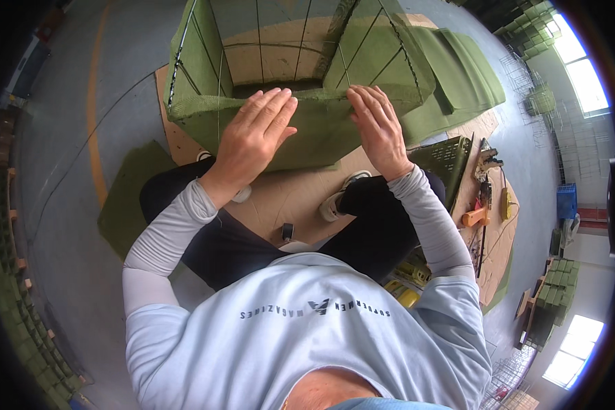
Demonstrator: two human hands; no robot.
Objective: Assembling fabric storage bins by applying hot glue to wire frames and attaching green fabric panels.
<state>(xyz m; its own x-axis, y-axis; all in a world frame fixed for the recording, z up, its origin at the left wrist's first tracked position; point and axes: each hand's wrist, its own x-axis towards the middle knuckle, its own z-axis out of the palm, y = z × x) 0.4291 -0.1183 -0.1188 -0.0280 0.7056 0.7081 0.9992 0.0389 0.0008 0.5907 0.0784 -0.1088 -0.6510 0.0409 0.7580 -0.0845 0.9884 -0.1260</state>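
Note:
A box-shaped wire frame covered in green cloth (307, 137) stands in front of me, its top open. My left hand (258, 133) lies with fingers stretched and close together on the near rim of the cloth, left of the middle. Farther right along that rim, my right hand (379, 130) rests flat too, its fingers pointing away from me. Neither hand holds anything. Thin dark wires cross the inside of the frame, and brown cardboard shows through beyond them.
Folded green cloth (465, 75) is spread at the right of the box. Cardboard (280, 198) lies beneath. An orange-handled tool (477, 216) and a black perforated crate (447, 158) sit by my right knee. Another green piece (131, 191) lies at my left. Stacked green goods line both sides.

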